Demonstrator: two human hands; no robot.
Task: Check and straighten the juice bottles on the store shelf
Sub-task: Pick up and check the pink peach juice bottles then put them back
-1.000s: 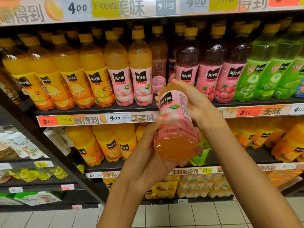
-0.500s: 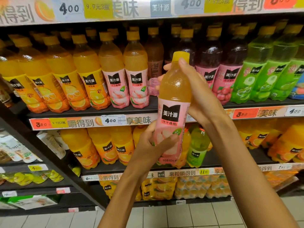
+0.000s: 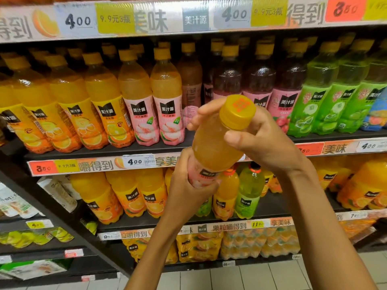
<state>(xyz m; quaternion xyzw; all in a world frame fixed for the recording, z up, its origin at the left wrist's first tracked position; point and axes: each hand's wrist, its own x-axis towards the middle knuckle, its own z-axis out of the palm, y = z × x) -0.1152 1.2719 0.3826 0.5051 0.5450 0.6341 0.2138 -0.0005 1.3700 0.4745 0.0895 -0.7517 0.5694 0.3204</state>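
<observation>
In front of a store shelf (image 3: 104, 152) stocked w/ juice, a person holds one peach juice bottle (image 3: 213, 147) in both hands, out in the air, clear of the shelf. The bottle tilts so its yellow cap (image 3: 237, 111) points up and toward the camera; cap top shows an orange printed mark.

Left hand (image 3: 188, 189): fingers curled round the lower part of the bottle, over the pink label, thumb across the front. Right hand (image 3: 257, 139): fingers wrapped round the neck and shoulder just below the cap, thumb pressed on the near side, fingertips showing past the far side. Both hands grip firmly, neither is loose.

Behind the bottle, middle shelf row, left to right: orange juice bottles (image 3: 69, 109), two peach bottles w/ pink labels (image 3: 155, 114), a paler bottle set further back, dark red juice bottles (image 3: 259, 84), green juice bottles (image 3: 330, 97). All stand upright, labels mostly facing out. A gap shows in the front row right of the two peach bottles.

Price strip (image 3: 94, 165) along the shelf edge reads 3.80 and 4.00. Shelf below holds more orange bottles and a couple of green ones. Lowest shelf: shrink-wrapped multipacks (image 3: 259, 241). Tiled floor (image 3: 230, 277) at bottom.
</observation>
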